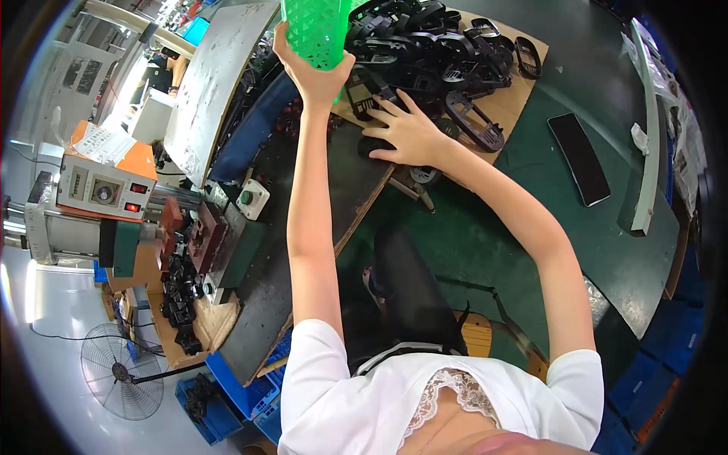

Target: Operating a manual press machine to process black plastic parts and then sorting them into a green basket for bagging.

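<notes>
My left hand (pixel 315 72) is raised at the top of the view, its fingers wrapped round the side of a green perforated plastic basket (pixel 317 30). The basket's upper part runs out of the picture. Below and to the right, my right hand (pixel 409 133) lies with its fingers spread over black plastic parts (pixel 364 95) at the near left edge of a heap. The heap of black frame-like parts (pixel 432 49) rests on a sheet of brown cardboard (pixel 523 95). One oval black part (pixel 474 121) lies just right of my right hand.
A dark phone (pixel 579 159) lies on the green table (pixel 546 197) at right, near a metal bar (pixel 644 152). To the left stand a machine with an orange-topped control box (pixel 106 178) and a button box (pixel 252 199). A fan (pixel 121 371) and blue crates (pixel 208 409) are at lower left.
</notes>
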`<move>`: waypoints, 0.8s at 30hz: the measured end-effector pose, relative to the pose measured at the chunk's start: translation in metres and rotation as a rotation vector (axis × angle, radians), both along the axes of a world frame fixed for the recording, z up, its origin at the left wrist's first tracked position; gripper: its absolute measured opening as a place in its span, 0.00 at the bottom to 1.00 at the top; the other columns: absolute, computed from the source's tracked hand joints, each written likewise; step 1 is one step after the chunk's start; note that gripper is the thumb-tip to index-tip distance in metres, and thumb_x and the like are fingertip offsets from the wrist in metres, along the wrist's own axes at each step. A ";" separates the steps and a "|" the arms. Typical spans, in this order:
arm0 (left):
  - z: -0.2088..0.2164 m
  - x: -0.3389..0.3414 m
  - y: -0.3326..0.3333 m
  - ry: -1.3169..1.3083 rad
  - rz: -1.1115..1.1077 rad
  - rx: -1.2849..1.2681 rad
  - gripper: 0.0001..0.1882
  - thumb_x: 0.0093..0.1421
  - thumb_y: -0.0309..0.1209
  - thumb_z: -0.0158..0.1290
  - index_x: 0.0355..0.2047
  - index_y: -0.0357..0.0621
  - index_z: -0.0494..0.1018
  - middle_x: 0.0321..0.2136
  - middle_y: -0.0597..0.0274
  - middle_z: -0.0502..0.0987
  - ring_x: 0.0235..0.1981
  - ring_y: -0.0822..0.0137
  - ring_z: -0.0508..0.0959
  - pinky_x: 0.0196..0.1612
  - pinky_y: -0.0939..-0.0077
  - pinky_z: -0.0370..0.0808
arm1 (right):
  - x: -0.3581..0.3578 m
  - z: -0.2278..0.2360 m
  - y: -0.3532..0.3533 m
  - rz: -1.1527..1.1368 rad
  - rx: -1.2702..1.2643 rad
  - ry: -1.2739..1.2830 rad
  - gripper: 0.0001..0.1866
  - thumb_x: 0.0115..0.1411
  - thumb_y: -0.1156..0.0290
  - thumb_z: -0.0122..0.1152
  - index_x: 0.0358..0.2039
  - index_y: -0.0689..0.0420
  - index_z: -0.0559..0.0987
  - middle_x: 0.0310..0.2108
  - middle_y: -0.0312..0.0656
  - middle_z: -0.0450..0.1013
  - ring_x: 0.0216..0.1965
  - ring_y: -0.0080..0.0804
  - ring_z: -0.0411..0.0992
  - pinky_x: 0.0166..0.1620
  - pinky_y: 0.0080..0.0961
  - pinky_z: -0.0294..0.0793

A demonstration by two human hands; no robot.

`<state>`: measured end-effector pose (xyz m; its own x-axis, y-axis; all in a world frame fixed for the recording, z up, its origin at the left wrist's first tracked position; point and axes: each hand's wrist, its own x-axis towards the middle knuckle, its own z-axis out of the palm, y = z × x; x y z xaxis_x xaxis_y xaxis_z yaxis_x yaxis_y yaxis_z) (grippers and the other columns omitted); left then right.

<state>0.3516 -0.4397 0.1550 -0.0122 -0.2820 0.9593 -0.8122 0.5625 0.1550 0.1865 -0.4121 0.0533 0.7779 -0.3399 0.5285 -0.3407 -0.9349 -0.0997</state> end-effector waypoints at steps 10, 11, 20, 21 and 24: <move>0.017 0.004 0.009 0.008 -0.082 0.046 0.45 0.32 0.27 0.58 0.51 0.40 0.47 0.42 0.49 0.60 0.41 0.58 0.65 0.44 0.64 0.64 | -0.004 -0.007 -0.024 0.119 0.108 -0.032 0.14 0.52 0.61 0.52 0.38 0.49 0.75 0.41 0.39 0.69 0.55 0.39 0.57 0.58 0.42 0.49; 0.019 0.003 0.008 0.006 -0.085 0.042 0.45 0.32 0.27 0.58 0.51 0.40 0.47 0.42 0.49 0.60 0.41 0.58 0.65 0.44 0.64 0.64 | -0.005 -0.008 -0.025 0.114 0.103 -0.038 0.13 0.52 0.61 0.52 0.37 0.50 0.75 0.41 0.39 0.69 0.54 0.38 0.57 0.58 0.41 0.49; 0.032 -0.009 0.017 -0.086 -0.032 0.046 0.45 0.31 0.27 0.58 0.51 0.39 0.48 0.42 0.48 0.59 0.43 0.54 0.62 0.47 0.62 0.60 | -0.004 -0.006 -0.021 0.104 0.111 -0.062 0.11 0.52 0.63 0.51 0.33 0.54 0.76 0.38 0.39 0.70 0.53 0.37 0.59 0.58 0.39 0.50; 0.034 -0.010 0.018 -0.092 -0.036 0.052 0.45 0.31 0.27 0.58 0.51 0.38 0.48 0.43 0.48 0.59 0.44 0.54 0.61 0.47 0.61 0.60 | -0.004 -0.006 -0.021 0.105 0.114 -0.061 0.11 0.52 0.63 0.50 0.32 0.54 0.76 0.38 0.39 0.70 0.53 0.37 0.59 0.58 0.39 0.50; 0.035 -0.015 0.022 -0.088 -0.013 0.058 0.45 0.31 0.27 0.58 0.51 0.38 0.48 0.43 0.48 0.59 0.44 0.53 0.60 0.47 0.61 0.59 | -0.005 -0.007 -0.022 0.109 0.115 -0.066 0.11 0.52 0.63 0.50 0.32 0.54 0.76 0.38 0.39 0.70 0.52 0.38 0.59 0.57 0.39 0.51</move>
